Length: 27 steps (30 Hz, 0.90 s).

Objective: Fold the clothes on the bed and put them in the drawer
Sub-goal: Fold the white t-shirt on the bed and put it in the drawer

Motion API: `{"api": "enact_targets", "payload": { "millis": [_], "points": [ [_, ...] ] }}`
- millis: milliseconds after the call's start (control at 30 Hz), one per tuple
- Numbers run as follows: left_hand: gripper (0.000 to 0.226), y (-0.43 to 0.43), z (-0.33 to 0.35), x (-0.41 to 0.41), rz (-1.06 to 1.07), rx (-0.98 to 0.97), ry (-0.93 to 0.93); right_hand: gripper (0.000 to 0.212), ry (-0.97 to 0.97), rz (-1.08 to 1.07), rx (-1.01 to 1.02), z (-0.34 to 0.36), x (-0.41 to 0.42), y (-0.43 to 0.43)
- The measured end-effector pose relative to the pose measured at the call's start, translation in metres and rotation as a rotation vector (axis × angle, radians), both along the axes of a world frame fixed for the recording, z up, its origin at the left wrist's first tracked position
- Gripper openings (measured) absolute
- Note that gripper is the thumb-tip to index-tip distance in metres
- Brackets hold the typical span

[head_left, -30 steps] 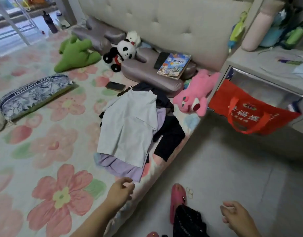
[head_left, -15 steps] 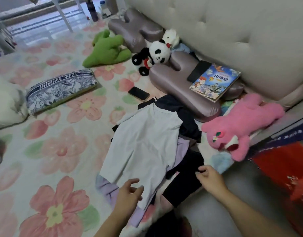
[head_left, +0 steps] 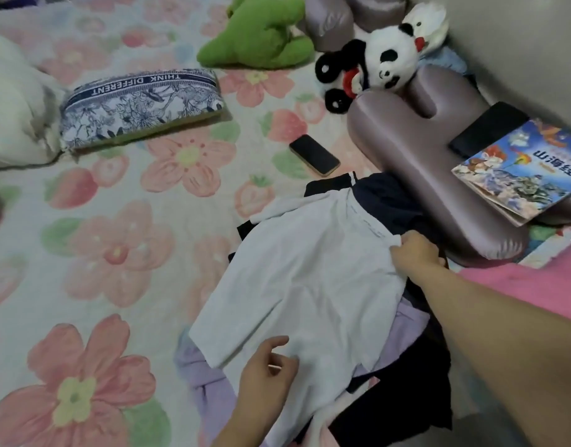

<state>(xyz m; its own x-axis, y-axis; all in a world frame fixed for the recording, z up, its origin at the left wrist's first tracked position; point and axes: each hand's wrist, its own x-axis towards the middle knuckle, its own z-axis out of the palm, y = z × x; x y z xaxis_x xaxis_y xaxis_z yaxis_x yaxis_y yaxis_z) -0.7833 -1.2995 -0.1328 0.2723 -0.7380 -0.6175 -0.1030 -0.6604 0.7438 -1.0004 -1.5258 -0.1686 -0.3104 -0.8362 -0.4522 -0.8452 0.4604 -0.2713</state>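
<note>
Head view: a second ago both my hands hung off the edge of the bed, and half a second ago my right hand [head_left: 416, 253] was down on the dark clothes [head_left: 406, 382]. Now it has moved up to the 3 o'clock edge of the white shirt [head_left: 303, 275]. My gaze has swung off the drawer, which is out of sight. I judge that folding starts here with the top garment: nothing looks folded yet and nothing has been put away.

My right fingers are curled together and pinch a bunched bit of the shirt's edge near the shoulder. My left hand [head_left: 268, 372] sits at the shirt's 6 o'clock, over the hem. Its thumb is spread away from loosely curled fingers [head_left: 287, 362], touching the cloth but, as far as I can see, not clamping it.

The shirt lies flat on top of the pile on the flowered bed sheet [head_left: 116, 253]. A lilac garment [head_left: 206, 379] pokes out at its 7 o'clock and the dark clothes lie at its 4 o'clock. A phone [head_left: 314, 154] lies just beyond the pile at 12 o'clock.
</note>
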Motion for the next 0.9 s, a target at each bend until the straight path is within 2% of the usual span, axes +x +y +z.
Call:
{"api": "enact_targets", "payload": {
  "millis": [67,200,333,433,533,700,800,900],
  "points": [
    [0.024,0.002,0.005,0.006,0.040,-0.024,-0.004,0.018,-0.067,0.064,-0.075,0.008,0.011,0.010],
    [0.036,0.002,0.047,0.023,0.016,-0.127,0.019,0.004,-0.470,0.290,-0.228,0.068,0.044,0.056],
    [0.060,-0.006,0.126,0.046,-0.197,-0.391,-0.119,0.015,-0.657,0.625,-0.261,0.156,0.083,0.106],
    [0.066,0.009,0.193,0.065,-0.321,-0.575,-0.229,0.024,-0.833,0.823,-0.225,0.225,0.113,0.140],
    [0.072,0.046,0.245,0.080,-0.362,-0.666,-0.234,0.035,-1.006,0.997,-0.170,0.280,0.135,0.177],
    [0.080,0.121,0.296,0.114,-0.255,-0.713,-0.086,0.048,-1.112,1.204,-0.143,0.344,0.174,0.241],
    [0.058,0.166,0.315,0.140,-0.207,-0.704,0.041,0.056,-1.093,1.328,-0.165,0.374,0.210,0.280],
    [0.039,0.216,0.317,0.179,-0.168,-0.708,-0.021,0.061,-0.991,1.380,-0.245,0.392,0.258,0.323]
  ]
}}
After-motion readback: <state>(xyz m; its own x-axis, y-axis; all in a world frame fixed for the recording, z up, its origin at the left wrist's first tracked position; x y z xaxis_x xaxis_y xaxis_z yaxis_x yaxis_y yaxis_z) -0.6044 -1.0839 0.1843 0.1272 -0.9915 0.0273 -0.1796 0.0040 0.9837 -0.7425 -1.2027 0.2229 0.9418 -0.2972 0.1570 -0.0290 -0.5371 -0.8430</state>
